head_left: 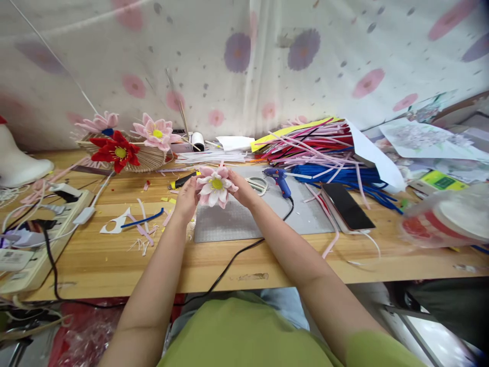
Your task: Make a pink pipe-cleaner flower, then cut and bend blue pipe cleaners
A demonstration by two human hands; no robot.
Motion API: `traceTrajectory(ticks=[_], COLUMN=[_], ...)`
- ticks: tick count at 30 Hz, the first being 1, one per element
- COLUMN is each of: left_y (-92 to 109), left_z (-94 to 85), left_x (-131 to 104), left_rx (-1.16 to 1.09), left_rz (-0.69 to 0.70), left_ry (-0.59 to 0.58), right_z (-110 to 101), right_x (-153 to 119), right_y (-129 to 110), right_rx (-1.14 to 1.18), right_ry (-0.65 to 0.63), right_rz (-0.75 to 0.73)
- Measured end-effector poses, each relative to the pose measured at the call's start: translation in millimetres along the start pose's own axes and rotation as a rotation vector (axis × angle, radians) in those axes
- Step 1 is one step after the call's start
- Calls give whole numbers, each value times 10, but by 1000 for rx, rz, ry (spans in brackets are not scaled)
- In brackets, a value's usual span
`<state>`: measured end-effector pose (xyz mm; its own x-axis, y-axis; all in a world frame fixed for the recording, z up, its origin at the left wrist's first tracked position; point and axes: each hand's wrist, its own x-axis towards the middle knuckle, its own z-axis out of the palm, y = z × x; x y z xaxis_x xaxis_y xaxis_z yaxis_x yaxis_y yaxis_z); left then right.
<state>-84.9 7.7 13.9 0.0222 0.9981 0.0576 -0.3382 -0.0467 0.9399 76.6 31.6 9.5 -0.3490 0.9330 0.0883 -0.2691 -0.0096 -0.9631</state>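
Between both hands is a pink and white pipe-cleaner flower with a yellow centre, held up over the left part of a grey cutting mat. My left hand grips the flower's left petals, fingers closed. On the other side, my right hand pinches the right petals; some of its fingers are hidden behind the flower. A blue hot glue gun lies on the mat to the right. Behind my left hand rests a yellow and black cutter.
Finished flowers, one red, sit at the back left. Bundles of pink and red pipe cleaners and blue pipe cleaners lie at the back right. A phone, a power strip and a black cord occupy the table.
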Motion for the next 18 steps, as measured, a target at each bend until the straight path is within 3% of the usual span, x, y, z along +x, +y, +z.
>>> traceTrajectory(ticks=[3, 6, 12, 15, 18], left_y=[-97, -135, -65, -44, -29], left_z=[-47, -33, 131, 109, 41], left_x=[20, 24, 13, 15, 2], left_rx=[-40, -102, -325, -369, -334], left_rz=[-22, -66, -244, -277, -241], left_ry=[89, 148, -17, -14, -8], right_z=[-11, -40, -54, -58, -59], right_x=[19, 32, 130, 158, 154], right_y=[31, 57, 125, 120, 83], right_rx=[-11, -154, -365, -517, -522], right_ry=[5, 90, 140, 230, 264], right_rz=[19, -6, -59, -158, -173])
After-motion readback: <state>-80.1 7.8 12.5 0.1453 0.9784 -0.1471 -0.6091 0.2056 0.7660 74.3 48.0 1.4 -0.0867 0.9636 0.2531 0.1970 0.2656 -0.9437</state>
